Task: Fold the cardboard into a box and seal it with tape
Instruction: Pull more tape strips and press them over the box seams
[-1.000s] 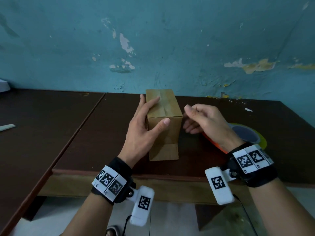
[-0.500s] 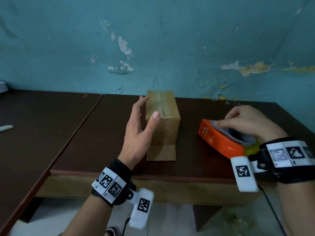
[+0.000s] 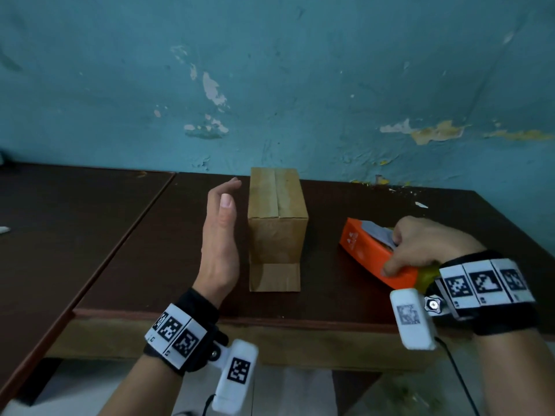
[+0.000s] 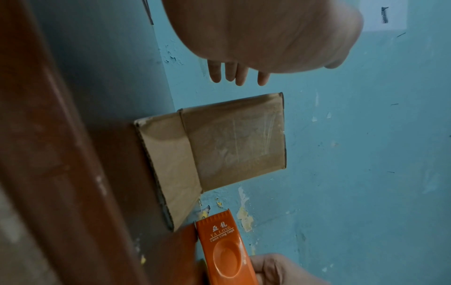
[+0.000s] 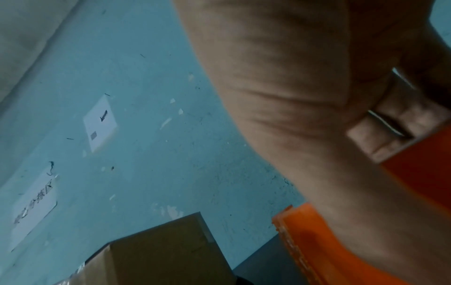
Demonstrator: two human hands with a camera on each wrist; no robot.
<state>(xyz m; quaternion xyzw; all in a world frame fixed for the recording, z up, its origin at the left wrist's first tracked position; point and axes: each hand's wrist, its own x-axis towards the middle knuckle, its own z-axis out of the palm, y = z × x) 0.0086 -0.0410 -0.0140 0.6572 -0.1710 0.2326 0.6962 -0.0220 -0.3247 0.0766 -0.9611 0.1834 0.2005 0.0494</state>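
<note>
1. Head view: the box (image 3: 277,226) stands upright on the dark table (image 3: 144,250), near the table's back edge by the blue wall (image 3: 300,85). Tape runs along the seam of the box's top. One flap (image 3: 274,276) lies flat on the table at the box's near foot.
2. Head view: the left hand (image 3: 220,235) is just left of the box, edge-on, fingers straight and close together, thumb up. A narrow gap separates it from the box; it holds nothing.
3. Head view: the tape dispenser (image 3: 372,253), orange, lies on the table right of the box, apart from it. The right hand (image 3: 426,246) grips it, fingers curled over its top and thumb pressed on its near orange side.
4. Left wrist view: the box (image 4: 219,146) sits past the left hand (image 4: 268,32), whose fingers (image 4: 238,74) reach out straight and touch nothing. The flap (image 4: 168,165) spreads from the box onto the table. Glossy tape covers the box's face. The dispenser (image 4: 224,250) shows below the box, with the right hand (image 4: 280,270) at its end.
5. Right wrist view: the right hand (image 5: 305,96) fills the frame, wrapped on the orange dispenser (image 5: 317,241). The box (image 5: 158,250) is beside the dispenser, not touching it. Paper labels (image 5: 100,123) are stuck on the wall behind the box.
</note>
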